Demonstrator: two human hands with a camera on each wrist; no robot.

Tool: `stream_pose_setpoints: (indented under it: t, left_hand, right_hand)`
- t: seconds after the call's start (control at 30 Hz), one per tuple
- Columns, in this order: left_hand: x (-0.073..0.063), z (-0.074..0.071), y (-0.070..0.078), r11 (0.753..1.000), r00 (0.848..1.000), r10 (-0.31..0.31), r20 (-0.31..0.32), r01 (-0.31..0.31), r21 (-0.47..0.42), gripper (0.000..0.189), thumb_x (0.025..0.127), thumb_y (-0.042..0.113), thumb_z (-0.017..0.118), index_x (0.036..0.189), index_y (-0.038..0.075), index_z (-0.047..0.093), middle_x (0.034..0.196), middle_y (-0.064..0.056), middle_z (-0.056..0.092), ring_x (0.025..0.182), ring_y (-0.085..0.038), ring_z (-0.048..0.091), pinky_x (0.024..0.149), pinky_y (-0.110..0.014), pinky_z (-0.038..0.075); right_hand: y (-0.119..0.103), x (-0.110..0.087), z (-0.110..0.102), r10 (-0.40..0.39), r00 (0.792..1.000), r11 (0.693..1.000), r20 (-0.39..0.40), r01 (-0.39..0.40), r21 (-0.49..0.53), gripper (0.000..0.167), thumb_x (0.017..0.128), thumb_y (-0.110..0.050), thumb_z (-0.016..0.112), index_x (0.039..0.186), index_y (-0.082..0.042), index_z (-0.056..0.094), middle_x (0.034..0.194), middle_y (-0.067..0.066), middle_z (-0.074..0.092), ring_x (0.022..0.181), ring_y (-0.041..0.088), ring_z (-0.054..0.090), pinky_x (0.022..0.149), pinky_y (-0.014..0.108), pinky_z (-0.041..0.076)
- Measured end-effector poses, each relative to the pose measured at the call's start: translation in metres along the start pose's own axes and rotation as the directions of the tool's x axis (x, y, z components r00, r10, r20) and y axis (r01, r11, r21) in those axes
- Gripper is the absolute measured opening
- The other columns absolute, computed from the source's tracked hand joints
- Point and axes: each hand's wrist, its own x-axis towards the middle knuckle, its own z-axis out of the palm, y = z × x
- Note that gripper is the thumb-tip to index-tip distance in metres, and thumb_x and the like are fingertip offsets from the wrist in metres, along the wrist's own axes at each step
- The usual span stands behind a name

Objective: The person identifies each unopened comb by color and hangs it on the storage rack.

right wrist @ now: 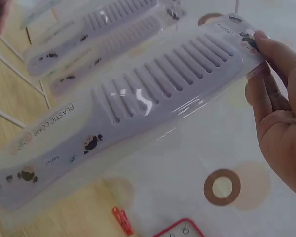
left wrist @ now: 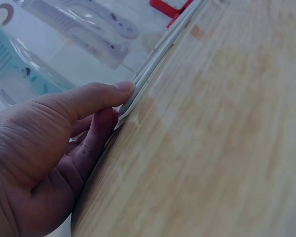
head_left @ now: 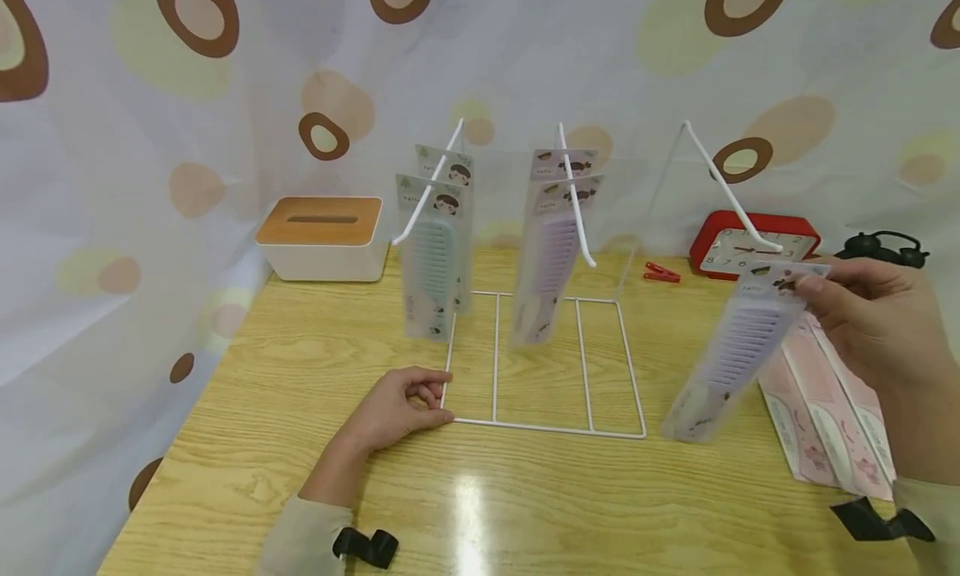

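Observation:
A white wire display rack (head_left: 540, 427) stands on the table, with three hooks at the top. My left hand (head_left: 393, 405) grips the front left corner of its base, thumb on the wire in the left wrist view. Over at the right, my right hand (head_left: 873, 313) pinches the top of a packaged purple comb (head_left: 738, 347), which hangs tilted just below the tip of the right hook (head_left: 727, 184). Two packaged green combs (head_left: 429, 259) hang on the left hook, and two packaged purple combs (head_left: 551, 259) on the middle one. The right hook carries nothing.
Pink packages (head_left: 825, 418) lie on the table under my right hand. Behind them stand a red clock (head_left: 750, 242) and a small black teapot-shaped object (head_left: 881, 248). A red clip (head_left: 662, 272) lies near the clock. A tissue box (head_left: 322, 251) sits at the back left.

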Motion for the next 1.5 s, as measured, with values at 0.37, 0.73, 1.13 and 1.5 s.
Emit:
stream_pose_setpoints:
  t: [0.37, 0.73, 1.13, 1.5]
  left_hand:
    - [0.000, -0.001, 0.002, 1.000, 1.000, -0.003, 0.000, 0.003, -0.004, 0.055, 0.080, 0.012, 0.084, 0.130, -0.001, 0.064, 0.096, -0.013, 0.067, 0.082, -0.016, 0.060, 0.069, -0.021, 0.051]
    - [0.002, 0.000, -0.002, 1.000, 1.000, 0.009, 0.007, -0.009, 0.005, 0.056, 0.080, 0.014, 0.085, 0.129, -0.001, 0.064, 0.095, -0.011, 0.067, 0.082, -0.015, 0.061, 0.072, -0.021, 0.051]
    - [0.003, 0.002, 0.001, 1.000, 1.000, 0.006, 0.009, -0.006, 0.009, 0.055, 0.081, 0.014, 0.084, 0.130, 0.000, 0.064, 0.095, -0.011, 0.067, 0.082, -0.015, 0.061, 0.073, -0.022, 0.051]
    - [-0.001, 0.001, 0.003, 0.999, 1.000, -0.007, -0.003, 0.007, 0.032, 0.054, 0.081, 0.015, 0.084, 0.129, 0.001, 0.065, 0.097, -0.011, 0.067, 0.083, -0.015, 0.061, 0.074, -0.022, 0.050]
  right_hand:
    - [-0.001, 0.001, 0.094, -0.195, 0.952, 0.981, 0.238, 0.191, 0.036, 0.013, 0.078, 0.031, 0.061, 0.090, 0.028, 0.065, 0.096, 0.026, 0.074, 0.092, 0.029, 0.073, 0.081, 0.026, 0.059]
    - [0.013, 0.020, 0.156, -0.102, 0.978, 0.970, 0.182, 0.138, -0.198, 0.018, 0.077, 0.026, 0.068, 0.089, 0.014, 0.073, 0.089, 0.012, 0.077, 0.075, 0.015, 0.071, 0.067, 0.021, 0.057]
    - [0.017, 0.030, 0.187, 0.001, 0.999, 0.930, -0.053, -0.020, -0.368, 0.016, 0.083, 0.017, 0.069, 0.091, 0.005, 0.077, 0.085, 0.006, 0.077, 0.074, 0.012, 0.068, 0.071, 0.022, 0.057]
    - [0.033, 0.045, 0.182, 0.084, 0.988, 0.885, -0.132, -0.134, -0.446, 0.006, 0.087, 0.002, 0.074, 0.090, 0.000, 0.079, 0.082, -0.002, 0.076, 0.069, 0.008, 0.067, 0.068, 0.022, 0.058]
